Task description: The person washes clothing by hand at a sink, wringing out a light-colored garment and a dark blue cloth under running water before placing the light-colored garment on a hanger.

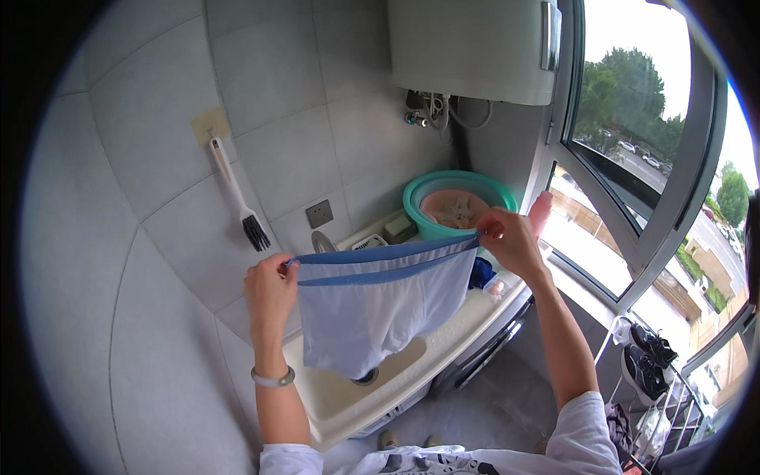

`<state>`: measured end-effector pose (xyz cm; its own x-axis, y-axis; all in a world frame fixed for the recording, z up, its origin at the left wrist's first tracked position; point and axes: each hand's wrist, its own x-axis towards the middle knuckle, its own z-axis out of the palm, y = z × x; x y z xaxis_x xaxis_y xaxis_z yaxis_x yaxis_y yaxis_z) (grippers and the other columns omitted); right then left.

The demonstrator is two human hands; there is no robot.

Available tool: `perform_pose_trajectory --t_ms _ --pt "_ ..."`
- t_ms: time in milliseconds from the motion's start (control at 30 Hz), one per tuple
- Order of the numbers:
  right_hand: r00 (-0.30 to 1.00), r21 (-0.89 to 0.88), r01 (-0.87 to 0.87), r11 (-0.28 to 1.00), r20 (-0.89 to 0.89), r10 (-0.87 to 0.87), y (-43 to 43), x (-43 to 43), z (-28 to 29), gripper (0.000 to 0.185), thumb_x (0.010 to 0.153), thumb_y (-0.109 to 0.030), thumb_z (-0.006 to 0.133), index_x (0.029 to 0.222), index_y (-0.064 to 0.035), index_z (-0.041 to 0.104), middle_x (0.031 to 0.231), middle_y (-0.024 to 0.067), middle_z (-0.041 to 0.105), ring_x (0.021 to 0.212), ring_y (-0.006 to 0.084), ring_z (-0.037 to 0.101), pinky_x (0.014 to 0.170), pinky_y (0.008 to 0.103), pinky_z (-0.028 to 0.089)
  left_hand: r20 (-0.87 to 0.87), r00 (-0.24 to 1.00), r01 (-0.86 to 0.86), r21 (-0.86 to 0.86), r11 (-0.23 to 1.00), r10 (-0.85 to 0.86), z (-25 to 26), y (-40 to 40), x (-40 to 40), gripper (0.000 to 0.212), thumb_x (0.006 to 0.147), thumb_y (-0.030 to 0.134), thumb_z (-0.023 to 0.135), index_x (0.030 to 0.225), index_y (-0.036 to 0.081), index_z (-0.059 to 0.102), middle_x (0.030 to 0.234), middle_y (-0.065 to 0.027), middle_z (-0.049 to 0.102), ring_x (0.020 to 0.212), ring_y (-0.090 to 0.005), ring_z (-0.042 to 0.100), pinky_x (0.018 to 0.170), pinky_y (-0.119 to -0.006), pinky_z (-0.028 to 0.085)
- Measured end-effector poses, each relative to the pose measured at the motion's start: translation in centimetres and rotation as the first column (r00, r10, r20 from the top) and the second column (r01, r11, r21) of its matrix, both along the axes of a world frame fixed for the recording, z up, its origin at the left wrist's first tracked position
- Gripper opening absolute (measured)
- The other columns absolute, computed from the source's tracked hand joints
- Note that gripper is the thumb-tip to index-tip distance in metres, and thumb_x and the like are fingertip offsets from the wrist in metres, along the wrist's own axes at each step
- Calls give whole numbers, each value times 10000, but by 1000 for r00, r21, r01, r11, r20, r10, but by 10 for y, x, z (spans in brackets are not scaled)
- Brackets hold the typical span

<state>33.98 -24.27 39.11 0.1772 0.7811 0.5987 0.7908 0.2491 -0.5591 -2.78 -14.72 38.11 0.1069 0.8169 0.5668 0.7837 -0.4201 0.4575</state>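
A pair of pale underpants [380, 314] with a blue waistband hangs stretched between my two hands. My left hand [271, 291] pinches the left end of the waistband. At its other end, my right hand [509, 240] grips the band between thumb and fingers. The garment hangs over a cream laundry sink [332, 404] and hides most of its basin. Part of the drain [367, 377] shows below the hem. Behind the right hand stands a green plastic basin [409, 205], with a pinkish basin [436, 208] nested inside that holds something whitish.
A white-handled brush [234, 184] hangs on the tiled wall. The faucet [322, 242], a soap bar [396, 227], a blue cloth [481, 272] and a pink bottle [540, 214] are around the sink. A water heater [472, 50] hangs above. Shoes [644, 371] sit on a rack at right.
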Motion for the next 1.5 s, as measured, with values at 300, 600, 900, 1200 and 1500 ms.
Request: perform_pose_trajectory --t_ms 300,600,900,1200,1500 --pt "984 80 109 991 -147 -96 -20 -1 -34 137 765 -13 630 891 -22 681 748 139 654 662 230 645 606 326 493 298 946 68 198 978 -126 -12 -7 14 47 809 44 603 823 14 636 675 -139 629 585 -308 602 564 -332 475" --pt "962 249 178 952 -249 -115 -30 -14 -42 158 786 48 599 926 -6 651 732 104 664 671 157 647 619 274 502 403 870 172 290 941 -283 -11 -9 28 72 837 57 585 860 -3 617 669 -128 635 577 -249 617 562 -307 472" --pt "978 -335 -65 940 168 127 -65 1 -23 227 776 -202 697 965 -78 682 791 90 675 730 223 651 679 343 504 484 729 506 95 857 -484 -6 -39 58 106 817 51 579 892 -10 623 672 -73 640 603 -107 611 564 -254 470" --pt "964 805 -222 551 96 248 -162 -91 217 268 944 -128 478 1147 1 596 735 52 603 620 81 531 546 214 420 442 703 553 154 819 -558 -12 -59 42 98 732 26 618 828 7 608 753 -72 606 624 -150 586 597 -269 475" --pt "955 990 -70 122 31 296 -220 -108 372 411 944 -336 450 1209 -27 396 744 92 579 591 147 519 548 289 436 467 683 562 155 812 -562 -6 -65 37 103 716 12 606 818 -2 615 672 -42 590 591 -104 549 547 -241 443"
